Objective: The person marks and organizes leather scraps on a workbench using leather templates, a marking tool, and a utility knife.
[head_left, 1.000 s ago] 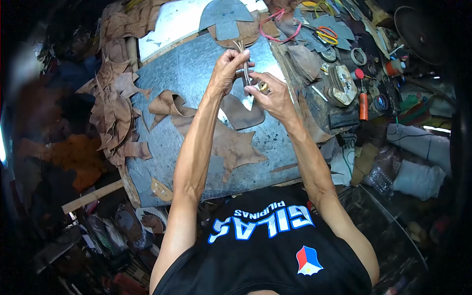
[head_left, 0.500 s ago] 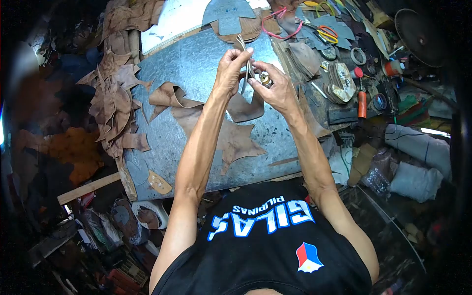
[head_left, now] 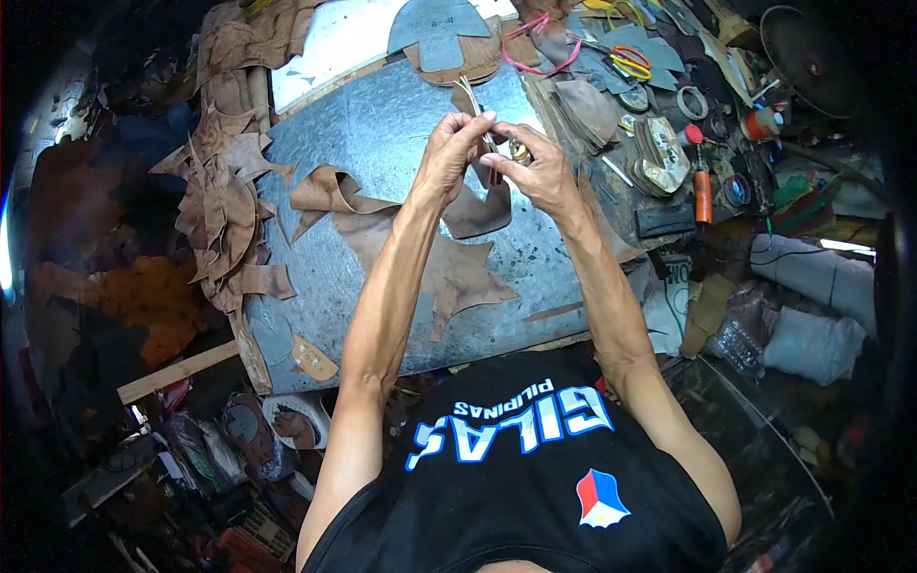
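Note:
Thin leather strips [head_left: 468, 95], seen edge-on as a small stack, stand between my two hands above the grey work surface [head_left: 353, 115]. My left hand [head_left: 451, 153] pinches them with thumb and fingers. On their right side, my right hand [head_left: 537, 164] has its fingers closed round the lower part of the strips, and a small brass-coloured round object [head_left: 520, 151] shows within its fingers. Below the hands lie a dark brown leather piece [head_left: 478, 212] and a larger irregular leather piece [head_left: 463, 277]. A curled strip of leather [head_left: 330, 191] rests to the left.
Leather scraps [head_left: 224, 191] hang along the left edge. Grey templates [head_left: 441, 33] lie at the top. On the right are orange-handled scissors [head_left: 630, 63], a tape roll [head_left: 693, 103], stacked leather pieces [head_left: 659, 158], an orange tube [head_left: 703, 196] and a fan [head_left: 810, 62].
Both hands have moved slightly down, still at the strips. The thumb and fingers of my right hand have shifted a little on them. The view has shifted slightly.

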